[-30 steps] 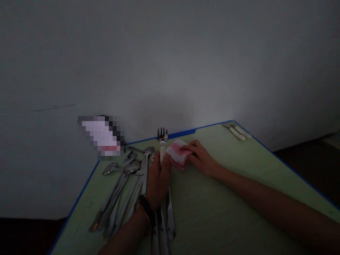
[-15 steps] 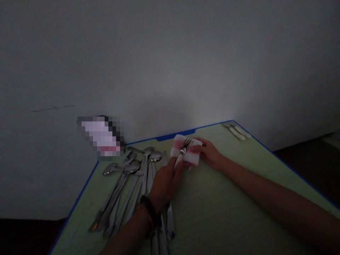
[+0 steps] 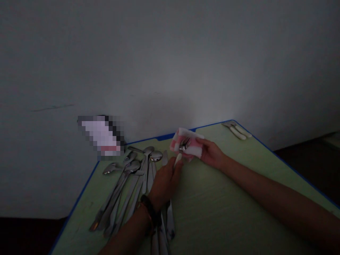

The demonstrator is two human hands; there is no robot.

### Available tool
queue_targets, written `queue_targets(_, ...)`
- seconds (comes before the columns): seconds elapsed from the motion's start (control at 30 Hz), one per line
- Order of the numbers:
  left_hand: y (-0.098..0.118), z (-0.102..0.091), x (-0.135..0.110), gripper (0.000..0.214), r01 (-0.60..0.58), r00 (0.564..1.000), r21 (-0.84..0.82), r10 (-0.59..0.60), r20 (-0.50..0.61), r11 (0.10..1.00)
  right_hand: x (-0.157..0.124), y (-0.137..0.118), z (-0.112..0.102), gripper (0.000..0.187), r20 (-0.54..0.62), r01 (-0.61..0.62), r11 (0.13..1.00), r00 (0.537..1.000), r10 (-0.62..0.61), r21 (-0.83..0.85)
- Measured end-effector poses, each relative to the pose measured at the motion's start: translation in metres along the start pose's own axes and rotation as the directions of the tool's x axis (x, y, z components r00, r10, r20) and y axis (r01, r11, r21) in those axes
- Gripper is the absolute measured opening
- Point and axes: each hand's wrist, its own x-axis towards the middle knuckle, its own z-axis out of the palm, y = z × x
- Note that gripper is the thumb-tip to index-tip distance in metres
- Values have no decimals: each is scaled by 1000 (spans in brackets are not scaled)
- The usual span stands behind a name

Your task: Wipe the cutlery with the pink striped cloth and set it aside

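Observation:
My left hand [image 3: 166, 179] is closed round the pale handle of a fork [image 3: 183, 147], whose metal head points up and away from me. Behind the fork head spreads a pink and white checked cloth [image 3: 198, 150], pinched at its right side by my right hand [image 3: 211, 152]. The fork's tines lie against the cloth's face or just in front of it; I cannot tell which. Below and left of my left hand lies a loose pile of metal spoons [image 3: 132, 165] and table knives [image 3: 129, 198], partly hidden by my forearm and wrist.
Two forks with pale handles [image 3: 237, 131] lie at the far right corner of the green, blue-edged table [image 3: 225, 212]. A blurred-out phone-like object [image 3: 99, 136] leans on the grey wall [image 3: 170, 63] at the far left, behind the cutlery.
My right hand has shifted the cloth slightly upward and opened it out behind the fork head. Its fingers have moved from over the tines to the cloth's right edge. My left hand has barely moved.

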Motion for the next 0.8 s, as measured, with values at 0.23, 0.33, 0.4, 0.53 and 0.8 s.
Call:
queue_targets(0.23, 0, -1, 0, 38, 7, 1000, -14, -7, 2, 1000, -3, -4, 6, 26, 51, -80, 997, 996, 79, 21)
queue_targets(0.33, 0, -1, -1, 38, -10, 999, 12, 10, 37, 1000, -4, 1, 10, 18, 78, -87, 996, 993, 89, -31)
queue_targets(0.4, 0, -1, -1, 37, -22, 999, 34, 21, 44, 999, -4, 3, 10, 17, 108, -75, 996, 991, 79, -37)
queue_targets(0.53, 1, -1, 0, 37, -43, 997, 109, 35, 74, 993, -6, 3, 5, 19, 162, -37, 999, 986, 37, 0)
queue_targets(0.8, 2, 0, -1, 36, -80, 992, 236, 54, 116, 968, -5, 9, 9, 24, 138, 59, 991, 990, -42, -121)
